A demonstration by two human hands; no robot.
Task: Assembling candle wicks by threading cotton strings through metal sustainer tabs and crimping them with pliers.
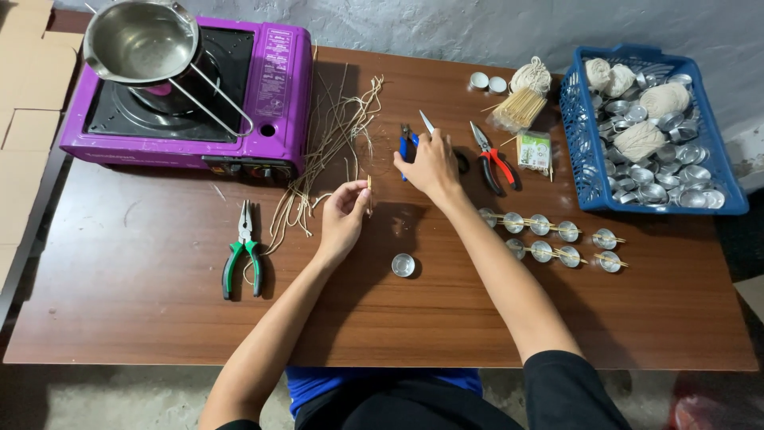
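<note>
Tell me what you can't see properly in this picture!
- Head view: the right hand covers most of the blue-handled tool, so its kind is unclear.
- The thin stick pinched in the left hand is too small to identify.
- The pot on the purple stove is cut off by the top edge.

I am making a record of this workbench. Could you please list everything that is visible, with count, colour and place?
stove: one, purple, table's far left
pot: one, steel, on stove
wicks: a loose bunch, tan, beside stove
pliers: one, green-handled, left
pliers: one, red-handled, centre back
blue tool: one, under right hand
single cup: one, silver, centre
cups on sticks: about ten, silver, two rows, right
basket: one, blue, far right, holding cups and string balls
left hand: pinching a wick
right hand: on blue tool
</note>
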